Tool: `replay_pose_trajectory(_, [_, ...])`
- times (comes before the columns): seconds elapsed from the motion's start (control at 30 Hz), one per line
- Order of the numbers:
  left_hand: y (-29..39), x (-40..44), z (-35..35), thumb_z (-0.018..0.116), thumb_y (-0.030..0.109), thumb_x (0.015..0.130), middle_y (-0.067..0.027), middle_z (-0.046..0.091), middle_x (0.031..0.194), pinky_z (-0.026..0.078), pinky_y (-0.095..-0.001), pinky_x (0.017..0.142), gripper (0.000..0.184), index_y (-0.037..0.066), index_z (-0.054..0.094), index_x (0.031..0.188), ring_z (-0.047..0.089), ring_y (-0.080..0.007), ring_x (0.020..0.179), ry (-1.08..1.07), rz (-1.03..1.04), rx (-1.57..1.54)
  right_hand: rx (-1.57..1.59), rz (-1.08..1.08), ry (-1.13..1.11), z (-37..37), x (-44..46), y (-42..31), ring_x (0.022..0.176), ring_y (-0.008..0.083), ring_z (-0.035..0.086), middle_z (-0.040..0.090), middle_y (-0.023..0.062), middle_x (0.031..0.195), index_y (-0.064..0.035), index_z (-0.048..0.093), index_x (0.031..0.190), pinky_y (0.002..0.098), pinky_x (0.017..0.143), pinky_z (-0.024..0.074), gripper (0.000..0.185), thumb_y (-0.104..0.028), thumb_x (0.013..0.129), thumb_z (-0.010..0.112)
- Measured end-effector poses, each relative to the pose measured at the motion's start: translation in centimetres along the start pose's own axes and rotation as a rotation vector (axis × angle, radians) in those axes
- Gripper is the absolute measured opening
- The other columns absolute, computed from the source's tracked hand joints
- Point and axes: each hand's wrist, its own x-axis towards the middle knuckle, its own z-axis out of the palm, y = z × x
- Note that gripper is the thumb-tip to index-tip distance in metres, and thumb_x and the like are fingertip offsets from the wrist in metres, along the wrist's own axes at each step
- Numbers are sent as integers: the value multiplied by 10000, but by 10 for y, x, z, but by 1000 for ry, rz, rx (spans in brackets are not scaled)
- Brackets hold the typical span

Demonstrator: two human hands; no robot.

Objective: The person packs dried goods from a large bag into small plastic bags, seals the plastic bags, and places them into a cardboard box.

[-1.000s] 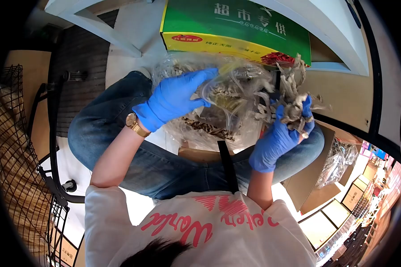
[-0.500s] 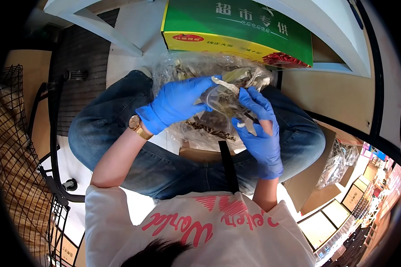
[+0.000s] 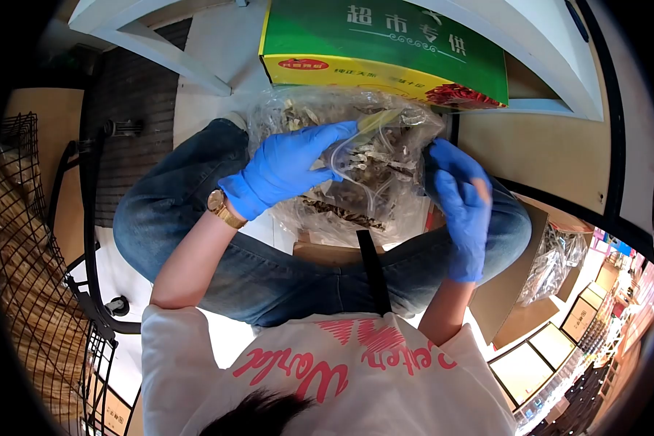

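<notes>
My left hand [image 3: 287, 166], in a blue glove, grips the edge of a small clear zip bag [image 3: 363, 156] between thumb and fingers. Pale and brown dried pieces lie inside that bag. Under and around it spreads a larger clear plastic bag [image 3: 283, 109], with more dark dried strips [image 3: 341, 213] near its lower side. My right hand [image 3: 461, 211], also gloved in blue, hangs just right of the bags over my right knee. Its fingers are apart and nothing shows in them; one fingertip is bare.
Beyond the bags lies a green and yellow box [image 3: 385, 47] under a white frame [image 3: 174, 62]. A wire cart [image 3: 36, 276] stands at the left. At the right is an open carton [image 3: 512, 269] with clear plastic packaging [image 3: 552, 265].
The clump of dried strips has left my right hand and pieces now show in the small bag. My right hand went to the bag's mouth, then back right. My left hand kept its hold.
</notes>
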Motion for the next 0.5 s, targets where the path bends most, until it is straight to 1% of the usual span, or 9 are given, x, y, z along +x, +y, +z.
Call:
replay_pose_trajectory(0.03, [0, 0, 1, 738, 115, 749, -67, 580, 1276, 521, -345, 864, 610, 126, 490, 1306, 610, -282, 1062, 1, 1, 1, -53, -6, -33, 4, 2, 8, 861, 102, 610, 657, 71, 1030, -16, 639, 1108, 219, 770, 487, 245, -97, 878, 669])
replay_pose_trajectory(0.07, [0, -1, 1, 739, 126, 748, -69, 583, 1270, 521, -345, 863, 619, 132, 486, 1313, 610, -282, 1064, 5, 16, 14, -243, 19, -186, 8, -4, 18, 818, 93, 619, 655, 40, 925, -32, 645, 1107, 225, 718, 495, 272, -152, 869, 697])
replay_pose_trajectory(0.1, [-1, -1, 2, 739, 137, 748, -71, 586, 1263, 520, -345, 863, 627, 139, 483, 1320, 609, -281, 1066, 12, 29, 27, -24, 195, -224, 22, -2, 21, 705, 73, 587, 626, 8, 804, -44, 656, 1093, 229, 643, 484, 265, -173, 867, 707])
replay_pose_trajectory(0.17, [-4, -1, 4, 740, 153, 747, -73, 600, 1234, 524, -348, 845, 639, 151, 478, 1330, 619, -280, 1043, 25, 48, 85, 7, 296, -99, 26, -10, 9, 617, 63, 528, 610, 5, 745, -49, 664, 1074, 233, 589, 464, 251, -163, 856, 716])
replay_pose_trajectory(0.2, [-6, -1, 5, 741, 168, 746, -76, 614, 1204, 528, -351, 827, 650, 162, 474, 1340, 628, -279, 1020, 40, 69, 142, 7, 298, -100, 31, -11, 4, 617, 63, 528, 610, 5, 745, -49, 664, 1074, 233, 589, 464, 251, -163, 856, 716])
replay_pose_trajectory(0.27, [-4, -3, 7, 743, 183, 743, -74, 627, 1170, 531, -350, 801, 658, 170, 473, 1343, 638, -276, 988, -30, 14, 216, -102, 23, -125, 38, -16, -2, 599, 63, 501, 618, 30, 748, -57, 665, 1082, 232, 574, 455, 260, -162, 851, 721])
replay_pose_trajectory(0.3, [-4, -3, 8, 746, 198, 740, -72, 639, 1136, 534, -349, 775, 666, 177, 472, 1347, 647, -273, 957, -99, -36, 293, -185, -39, -155, 43, -13, -23, 587, 63, 497, 618, 32, 738, -69, 663, 1126, 238, 558, 446, 304, -160, 844, 727])
replay_pose_trajectory(0.43, [-10, -3, 5, 755, 209, 732, -63, 650, 1097, 535, -345, 741, 675, 182, 478, 1347, 656, -266, 907, -94, -64, 270, -113, 60, -293, 40, -3, -13, 581, 59, 464, 591, 13, 725, -95, 625, 1223, 238, 559, 432, 406, -167, 839, 734])
replay_pose_trajectory(0.5, [-12, -4, 2, 762, 220, 726, -59, 649, 1103, 537, -333, 741, 674, 184, 488, 1341, 655, -266, 901, 11, -22, 236, -46, 105, -380, 34, 0, -5, 579, 60, 456, 593, 19, 730, -96, 608, 1250, 241, 561, 431, 431, -169, 843, 729])
